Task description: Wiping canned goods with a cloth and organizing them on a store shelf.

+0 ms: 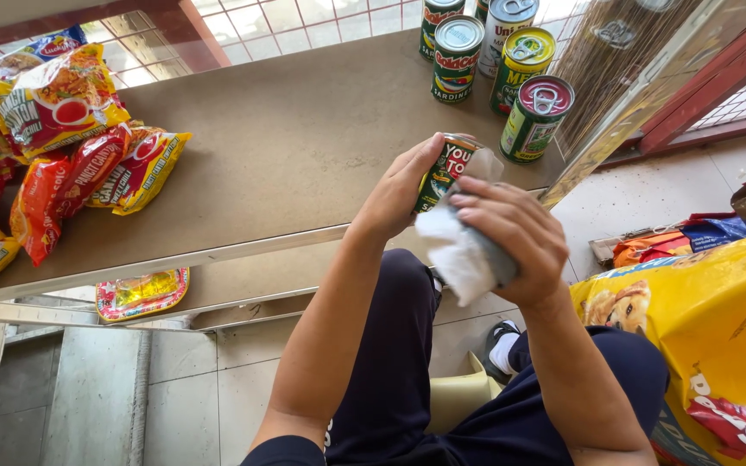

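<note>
Dark blue trousers [390, 362] are closest, with a big yellow pet food bag [718, 328] beside them on the right. Just above, the right hand [511, 233] grips a white and grey cloth [464, 255] and presses it on a small green can [442, 173], which the left hand [395, 194] holds tight over the shelf [287, 147] edge. Farther back on the shelf stand more cans [498, 65], and noodle packets [62, 147] lie well apart at the left.

Green-labelled can [443, 171], white-grey cloth [464, 250], red-orange-yellow noodle packets [71, 155], yellow bag [718, 328], brown shelf [287, 147].
</note>
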